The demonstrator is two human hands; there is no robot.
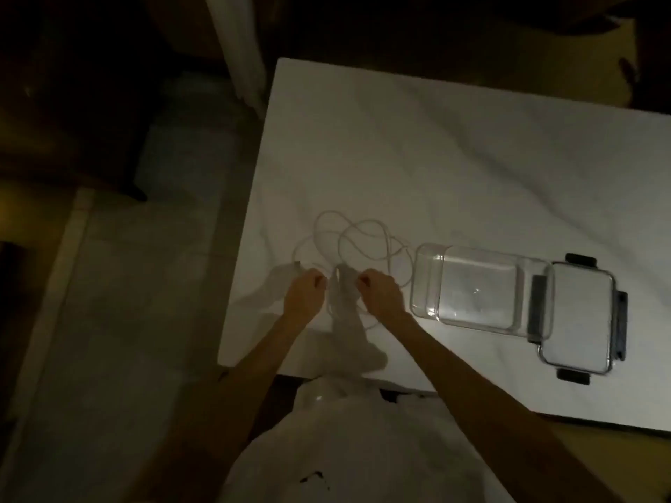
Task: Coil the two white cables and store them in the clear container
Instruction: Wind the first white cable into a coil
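Observation:
White cables (348, 237) lie in loose tangled loops on the white sheet, just left of the clear container (475, 285). The container stands open, and its clear lid (577, 314) with dark clips lies against its right side. My left hand (303, 294) and my right hand (381, 294) are side by side at the near edge of the loops, fingers curled. Each hand pinches a part of the cable, and a short stretch (339, 288) hangs between them. In the dim light I cannot separate one cable from the other.
The white sheet covers a bed or table (454, 157) whose left edge runs down past my left hand. Pale floor (145, 285) lies to the left. Dark furniture fills the top of the view. My white garment (345, 448) is at the bottom.

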